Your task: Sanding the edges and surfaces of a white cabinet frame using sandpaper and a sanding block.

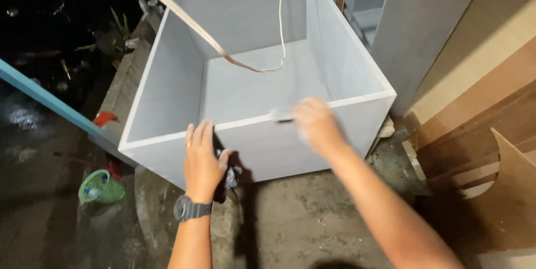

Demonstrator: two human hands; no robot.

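A large open grey box (254, 90) of flat panels stands on the concrete floor, its open side up. My left hand (202, 160) presses against the near panel's outer face and holds a dark crumpled rag (230, 177). A grey wristwatch (191, 209) is on that wrist. My right hand (317, 124) rests on the top edge of the near panel, blurred, gripping a small pale object (281, 115) against the edge. A long tan strip (195, 23) of edge banding curls down into the box.
A green plastic basket (101, 186) lies on the floor at left beside a blue rail (44, 97). Brown wooden boards (480, 129) lean at right. Another grey panel (416, 23) stands behind the box.
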